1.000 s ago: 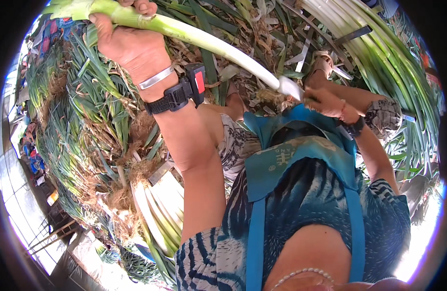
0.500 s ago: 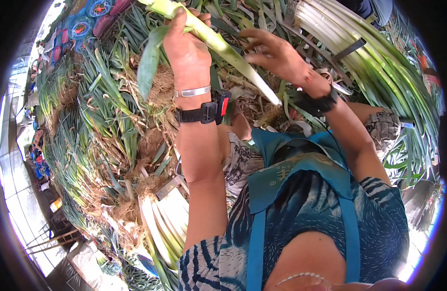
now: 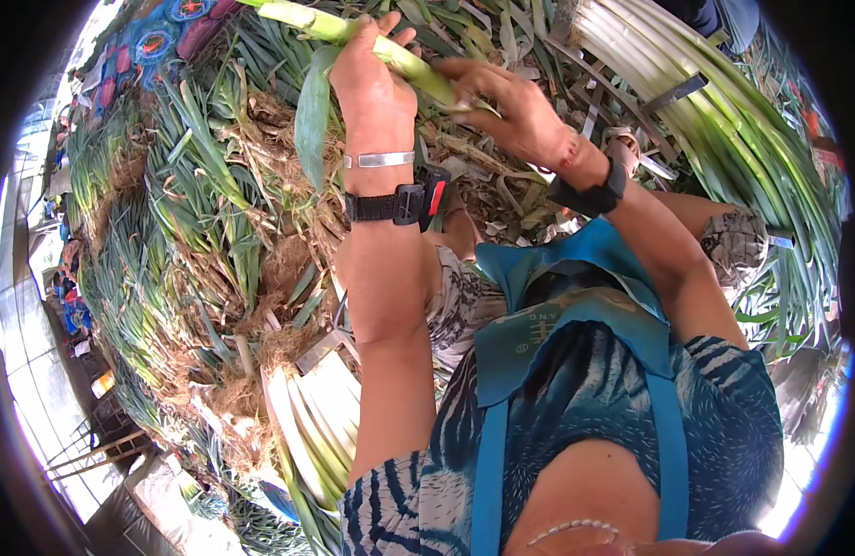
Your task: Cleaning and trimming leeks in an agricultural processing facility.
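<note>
A green and pale leek (image 3: 302, 20) slants from the upper left toward the middle, one broad leaf (image 3: 313, 116) hanging from it. My left hand (image 3: 372, 83) is wrapped round its stalk, thumb on top. At the lower end, my right hand (image 3: 520, 111) has its fingers and thumb closed round the stalk. The white tip is hidden at that hand. Beneath both hands lies a litter of dry leaves and peelings (image 3: 501, 176).
Untrimmed leeks with roots (image 3: 168, 259) are heaped on the left. Trimmed leeks (image 3: 687, 111) lie in a metal rack (image 3: 673, 94) at the upper right. More white stalks (image 3: 321, 408) are by my left elbow. Blue mesh sacks (image 3: 154, 46) sit at the upper left.
My right hand has moved left and up onto the leek's lower end, covering the white tip that showed before. The leek has shifted slightly up, and my left hand slightly right.
</note>
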A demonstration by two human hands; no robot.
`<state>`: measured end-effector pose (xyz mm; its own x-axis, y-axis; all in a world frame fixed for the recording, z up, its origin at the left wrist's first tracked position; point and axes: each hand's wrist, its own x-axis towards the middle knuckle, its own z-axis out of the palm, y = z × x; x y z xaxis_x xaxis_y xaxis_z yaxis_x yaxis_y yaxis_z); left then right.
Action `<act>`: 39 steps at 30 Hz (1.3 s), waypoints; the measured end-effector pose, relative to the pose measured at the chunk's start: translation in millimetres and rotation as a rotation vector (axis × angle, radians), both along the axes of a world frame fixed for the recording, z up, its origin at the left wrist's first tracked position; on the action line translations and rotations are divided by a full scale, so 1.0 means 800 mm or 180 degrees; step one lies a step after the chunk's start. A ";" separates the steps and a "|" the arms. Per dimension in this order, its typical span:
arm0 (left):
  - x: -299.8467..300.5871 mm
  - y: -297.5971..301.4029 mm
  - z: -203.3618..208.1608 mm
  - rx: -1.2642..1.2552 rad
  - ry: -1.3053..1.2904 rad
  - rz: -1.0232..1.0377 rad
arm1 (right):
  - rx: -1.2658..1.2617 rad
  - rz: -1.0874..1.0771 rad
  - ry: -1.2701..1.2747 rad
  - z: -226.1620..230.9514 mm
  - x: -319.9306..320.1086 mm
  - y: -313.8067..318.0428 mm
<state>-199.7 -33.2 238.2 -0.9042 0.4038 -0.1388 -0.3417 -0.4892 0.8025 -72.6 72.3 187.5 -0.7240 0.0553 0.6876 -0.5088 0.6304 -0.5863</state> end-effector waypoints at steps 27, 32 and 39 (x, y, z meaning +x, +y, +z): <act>-0.020 -0.056 0.064 0.0617 0.0955 0.1276 | -0.2981 -0.0864 -0.2391 -0.179 0.217 0.108; -0.030 -0.059 0.058 0.0750 0.0870 0.1177 | -0.4284 -0.0508 -0.1556 -0.148 0.116 0.065; -0.011 -0.063 0.059 0.0656 0.0768 0.0569 | 0.0352 -0.1380 -0.3065 -0.249 0.179 0.095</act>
